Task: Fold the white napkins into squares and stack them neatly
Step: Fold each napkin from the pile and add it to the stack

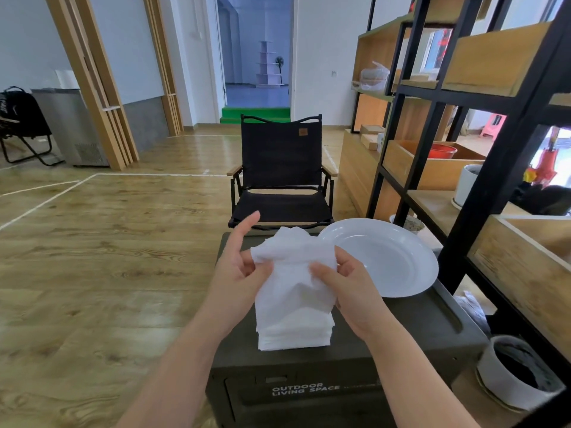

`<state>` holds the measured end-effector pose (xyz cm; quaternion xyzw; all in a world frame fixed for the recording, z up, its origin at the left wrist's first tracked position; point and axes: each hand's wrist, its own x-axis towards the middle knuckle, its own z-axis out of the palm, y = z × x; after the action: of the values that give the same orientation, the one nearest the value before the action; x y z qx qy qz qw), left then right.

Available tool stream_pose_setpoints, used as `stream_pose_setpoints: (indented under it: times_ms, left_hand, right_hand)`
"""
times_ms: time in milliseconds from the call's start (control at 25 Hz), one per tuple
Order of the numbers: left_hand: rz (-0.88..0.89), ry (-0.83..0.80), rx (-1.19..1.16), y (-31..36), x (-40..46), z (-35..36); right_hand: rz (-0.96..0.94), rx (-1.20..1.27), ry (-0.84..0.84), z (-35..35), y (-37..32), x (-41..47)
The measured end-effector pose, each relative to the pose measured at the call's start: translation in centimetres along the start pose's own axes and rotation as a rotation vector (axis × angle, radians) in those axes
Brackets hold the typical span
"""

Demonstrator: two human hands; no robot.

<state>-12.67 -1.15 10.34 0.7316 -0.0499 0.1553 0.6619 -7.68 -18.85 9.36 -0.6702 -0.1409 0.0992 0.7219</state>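
Observation:
A crumpled white napkin [293, 261] is held up above a stack of white napkins [293, 330] that sits on a dark green storage box [386, 341]. My left hand [239, 267] pinches the napkin's left edge, with its index finger pointing up. My right hand [349, 282] grips the napkin's right side between thumb and fingers. The napkin hangs down and hides the top of the stack.
A white plate [386, 257] lies on the box's far right corner. A black folding chair [282, 174] stands just beyond the box. A black metal and wood shelf [463, 118] runs along the right, with a pot [519, 372] on the floor beside the box.

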Motion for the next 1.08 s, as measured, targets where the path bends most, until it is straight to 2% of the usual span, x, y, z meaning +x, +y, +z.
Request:
stream_pose_setpoints:
  times_ms: [80,160,240,280,400,520,720,840,920,1000,1080]
  left_hand:
    - [0.11,-0.002,0.05,-0.3,-0.3,-0.4]
    - [0.185,-0.057,-0.042,-0.4,-0.6,-0.6]
    - [0.076,-0.035,-0.231,0.1,-0.5,-0.4]
    - [-0.003,0.001,-0.248,0.3,-0.3,-0.2]
    - [-0.212,0.021,-0.033,-0.4,0.0,0.1]
    - [-0.2,0.071,0.08,-0.8,0.1,0.5]
    - [-0.187,0.062,0.176,-1.4,0.3,0.5]
    - [-0.096,0.064,0.234,-1.4,0.4,0.3]
    - [-0.066,0.053,0.27,-1.5,0.8,0.1]
    - [-0.079,0.052,0.271,-1.7,1.1,-0.1]
    - [-0.168,0.044,0.138,-2.2,1.3,-0.2]
  right_hand:
    - [-0.043,0.04,0.012,-0.4,-0.3,-0.2]
    - [-0.057,0.015,0.053,-0.6,-0.4,-0.2]
    - [-0.07,-0.016,0.071,-0.6,-0.3,0.0]
    - [-0.078,-0.044,0.079,-0.5,-0.1,0.1]
    - [-0.127,-0.133,0.091,-0.3,0.2,0.2]
    - [-0.169,-0.15,0.103,-0.2,0.6,0.2]
    - [-0.215,0.015,0.019,-0.9,0.7,0.0]
    - [-0.092,-0.04,0.101,-1.2,1.0,0.5]
    - [0.062,-0.032,0.022,-1.6,1.1,0.7]
    - [0.075,-0.146,-0.041,-1.7,1.4,0.6]
    - [0.067,-0.207,0.033,-1.4,1.8,0.7]
